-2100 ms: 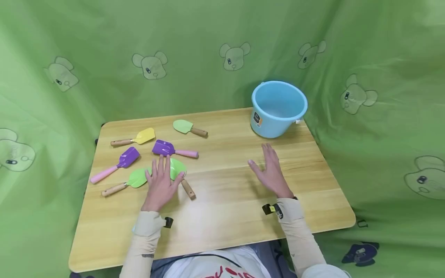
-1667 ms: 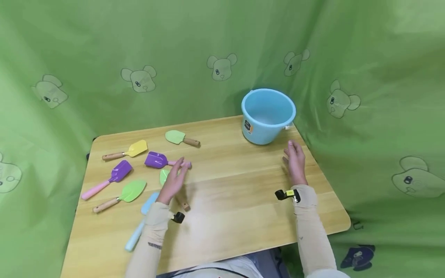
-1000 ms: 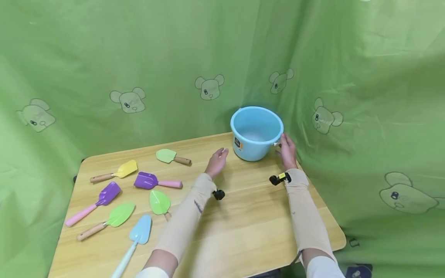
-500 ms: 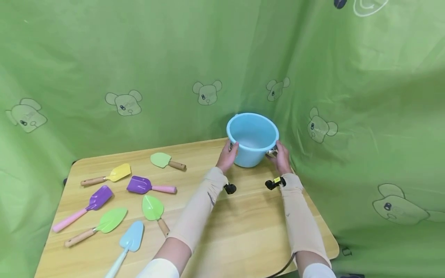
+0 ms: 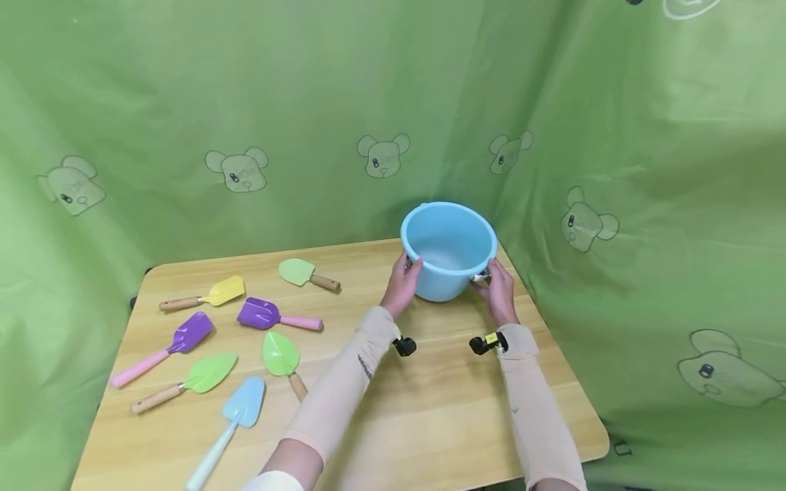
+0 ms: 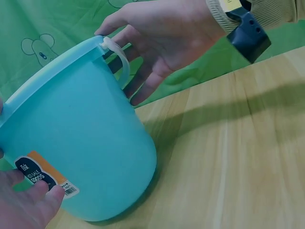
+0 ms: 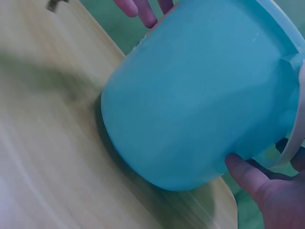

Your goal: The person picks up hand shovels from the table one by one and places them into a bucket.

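A light blue plastic bucket (image 5: 441, 284) stands upright near the back right of the table (image 5: 442, 409). My left hand (image 5: 402, 285) holds its left side, thumb at the rim and fingers along the wall. In the left wrist view those fingers lie by the orange-and-black label (image 6: 45, 174). On the opposite side my right hand (image 5: 499, 290) grips the bucket below the rim, next to the white handle (image 7: 296, 131). The right wrist view shows my right thumb (image 7: 245, 174) against the bucket's wall. Nothing shows inside the bucket.
Small garden trowels lie spread over the table's left half: a yellow one (image 5: 226, 291), purple ones (image 5: 192, 333) with pink handles, green ones (image 5: 210, 372) with wooden handles, and a light blue one (image 5: 244, 402). A green curtain (image 5: 307, 88) hangs behind and beside the table.
Both hands have left the spots above the table, reached right and forward, and taken hold of the bucket's sides. The bucket has shifted a little toward me. The trowels stay where they lay.
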Motion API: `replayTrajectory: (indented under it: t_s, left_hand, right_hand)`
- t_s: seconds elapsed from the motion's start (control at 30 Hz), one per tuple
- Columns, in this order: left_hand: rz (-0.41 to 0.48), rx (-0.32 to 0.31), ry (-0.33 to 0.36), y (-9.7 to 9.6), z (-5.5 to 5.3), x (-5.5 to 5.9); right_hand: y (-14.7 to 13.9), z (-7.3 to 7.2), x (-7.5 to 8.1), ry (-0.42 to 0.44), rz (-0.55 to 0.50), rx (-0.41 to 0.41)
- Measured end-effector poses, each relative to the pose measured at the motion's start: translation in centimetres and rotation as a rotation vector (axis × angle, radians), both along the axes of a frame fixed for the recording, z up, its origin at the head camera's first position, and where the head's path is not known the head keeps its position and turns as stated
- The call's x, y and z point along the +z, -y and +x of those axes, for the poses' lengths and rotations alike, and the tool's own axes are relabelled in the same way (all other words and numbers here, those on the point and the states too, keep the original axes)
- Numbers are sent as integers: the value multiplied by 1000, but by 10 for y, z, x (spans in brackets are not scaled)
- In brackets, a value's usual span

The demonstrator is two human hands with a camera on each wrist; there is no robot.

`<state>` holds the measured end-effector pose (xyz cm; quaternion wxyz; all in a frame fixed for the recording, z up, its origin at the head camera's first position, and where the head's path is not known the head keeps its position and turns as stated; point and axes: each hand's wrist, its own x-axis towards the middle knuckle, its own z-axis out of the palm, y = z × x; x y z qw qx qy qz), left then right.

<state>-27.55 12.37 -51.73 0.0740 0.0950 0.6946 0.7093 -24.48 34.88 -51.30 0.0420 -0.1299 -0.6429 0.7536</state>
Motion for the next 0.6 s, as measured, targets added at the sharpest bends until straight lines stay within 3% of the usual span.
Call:
replayTrajectory:
  t_s: [0.23,0.6]
  left_hand:
    - [-28,24,59,26,24,-3]
    - [-56,59,64,50,69,-6]
  right_hand:
    - [18,19,-15,-18,149,9]
    - [46,51,-23,-45,105,-24]
